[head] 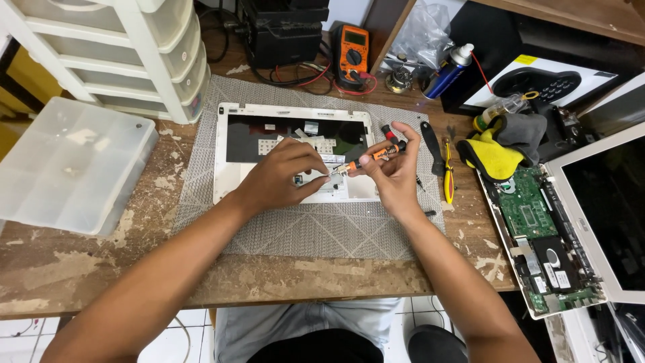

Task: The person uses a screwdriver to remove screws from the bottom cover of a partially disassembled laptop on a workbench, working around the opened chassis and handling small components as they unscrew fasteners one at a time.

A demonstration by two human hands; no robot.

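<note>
1. Screwdriver point(373, 157) with an orange handle is the tool in use; it lies slanted between the two hands, above the white laptop palmrest cover point(232, 161), which rests on a grey woven mat point(302, 228) in the middle of the table.
2. Far left, a clear plastic organiser box point(67, 165) sits on the table, with white plastic drawers point(127, 54) behind it.
3. Left hand point(279, 180) rests on the lower edge of the cover, its fingers pinched together close to the screwdriver tip; whether a screw is between them I cannot tell.
4. Right hand point(393, 171) has its fingers closed around the screwdriver handle and holds it low over the cover.
5. My judgement: the step in hand is work on a small screw in the cover. The next move calls for a tip kept straight in the screw head and a light, steady turn, so the small part does not slip away.
6. Right of the hands lie a black pry tool point(432, 144) and yellow-handled tweezers point(447, 175), then a yellow and grey glove point(500, 144).
7. Far right, an opened white laptop point(584, 222) shows its green circuit board point(531, 205).
8. Wooden table point(101, 262) is worn, with peeled paint; an orange multimeter point(353, 50) and a blue spray can point(447, 70) stand at the back, and white floor tiles show below.
</note>
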